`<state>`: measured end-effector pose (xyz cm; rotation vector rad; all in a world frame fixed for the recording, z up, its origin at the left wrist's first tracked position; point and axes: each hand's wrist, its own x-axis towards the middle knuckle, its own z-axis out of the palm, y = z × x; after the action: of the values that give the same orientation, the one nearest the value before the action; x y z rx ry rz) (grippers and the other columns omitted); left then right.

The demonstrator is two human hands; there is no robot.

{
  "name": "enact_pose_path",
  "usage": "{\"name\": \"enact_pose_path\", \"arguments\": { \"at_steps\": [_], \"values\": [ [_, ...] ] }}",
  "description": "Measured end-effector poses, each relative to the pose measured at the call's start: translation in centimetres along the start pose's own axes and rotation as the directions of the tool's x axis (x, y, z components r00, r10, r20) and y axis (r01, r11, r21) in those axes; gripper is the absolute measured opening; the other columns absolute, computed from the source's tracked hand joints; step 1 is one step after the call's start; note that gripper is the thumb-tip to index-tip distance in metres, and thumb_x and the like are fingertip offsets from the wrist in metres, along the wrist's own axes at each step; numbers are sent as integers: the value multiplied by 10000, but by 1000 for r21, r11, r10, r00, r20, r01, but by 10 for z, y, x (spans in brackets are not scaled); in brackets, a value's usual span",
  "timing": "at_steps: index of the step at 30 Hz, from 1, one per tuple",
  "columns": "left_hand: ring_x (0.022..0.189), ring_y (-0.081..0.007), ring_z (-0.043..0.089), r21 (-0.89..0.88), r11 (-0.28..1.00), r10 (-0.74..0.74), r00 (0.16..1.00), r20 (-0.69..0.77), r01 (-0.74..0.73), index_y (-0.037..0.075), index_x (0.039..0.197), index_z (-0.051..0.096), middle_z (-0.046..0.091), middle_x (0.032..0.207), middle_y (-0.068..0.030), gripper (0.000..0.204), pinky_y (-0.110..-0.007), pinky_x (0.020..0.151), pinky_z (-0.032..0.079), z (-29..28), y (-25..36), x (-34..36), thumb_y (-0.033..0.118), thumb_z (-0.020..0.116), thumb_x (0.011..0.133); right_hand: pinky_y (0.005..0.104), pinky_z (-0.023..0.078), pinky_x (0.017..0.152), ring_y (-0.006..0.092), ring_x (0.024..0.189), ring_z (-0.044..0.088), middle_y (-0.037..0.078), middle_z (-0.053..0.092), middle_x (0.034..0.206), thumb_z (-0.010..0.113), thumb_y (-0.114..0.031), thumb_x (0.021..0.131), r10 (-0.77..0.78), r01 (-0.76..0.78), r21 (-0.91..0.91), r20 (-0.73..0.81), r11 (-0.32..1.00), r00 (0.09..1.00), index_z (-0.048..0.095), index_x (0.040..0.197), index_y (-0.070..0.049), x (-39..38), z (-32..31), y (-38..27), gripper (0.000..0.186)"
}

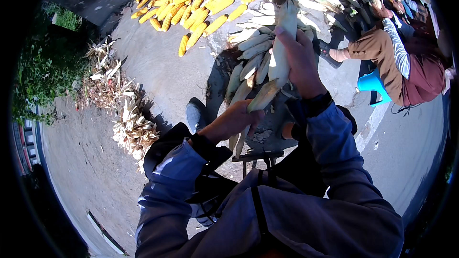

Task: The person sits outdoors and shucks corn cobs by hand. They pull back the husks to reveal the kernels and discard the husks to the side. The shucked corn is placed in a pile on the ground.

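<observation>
Right fingers (305, 48) partly out of sight behind the corn ear (278, 64)

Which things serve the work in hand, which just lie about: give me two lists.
In the work:
corn ear in its husk, held in right hand and left hand
pile of husk-covered ears, likely
bare yellow cobs, likely

Seemingly just about:
dry husks at left
green plants
blue stool at right

- Outdoors, paved yard or roadside; can't tell which.
- Grey paved ground (153, 55), sunlit, hard shadows.
- Yellow corn cobs (193, 9) piled straight on it.
- Dry husks (134, 129) strewn along the left.
- Green bushes (48, 69) at far left.
- Blue plastic stool (370, 83) at right, another person (423, 79) seated on it.
</observation>
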<state>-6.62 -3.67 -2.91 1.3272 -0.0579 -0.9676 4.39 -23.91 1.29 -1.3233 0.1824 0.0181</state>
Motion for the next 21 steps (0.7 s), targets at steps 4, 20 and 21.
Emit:
{"name": "enact_pose_path", "arguments": {
  "at_steps": [4, 20, 21],
  "values": [
    [549, -78, 516, 39, 995, -89, 994, -57, 91, 47, 996, 593, 539, 717, 23, 243, -254, 496, 425, -3, 6, 0, 280, 653, 1028, 282, 485, 672, 119, 765, 626, 50, 655, 876, 793, -309, 889, 6, -10, 37, 107, 999, 994, 645, 1086, 13, 1, -6, -1, 405],
    [568, -21, 459, 21, 1000, -16, 988, -153, 20, 47, 1099, 624, 505, 726, 69, 277, -203, 496, 363, 5, 4, -7, 303, 693, 1016, 313, 495, 810, 159, 889, 637, 76, 662, 980, 824, -166, 777, 237, -129, -328, 316, 936, 919, 633, 1165, 49, -10, -3, 7, 483],
    [568, -20, 464, 43, 999, 6, 987, -161, 0, 45, 1110, 628, 511, 727, 69, 280, -203, 499, 368, 5, 5, -6, 304, 688, 1019, 313, 494, 811, 159, 889, 638, 78, 662, 979, 821, -172, 783, 268, -155, -333, 324, 930, 907, 635, 1154, 48, -9, -2, 4, 469]
  ]
}}
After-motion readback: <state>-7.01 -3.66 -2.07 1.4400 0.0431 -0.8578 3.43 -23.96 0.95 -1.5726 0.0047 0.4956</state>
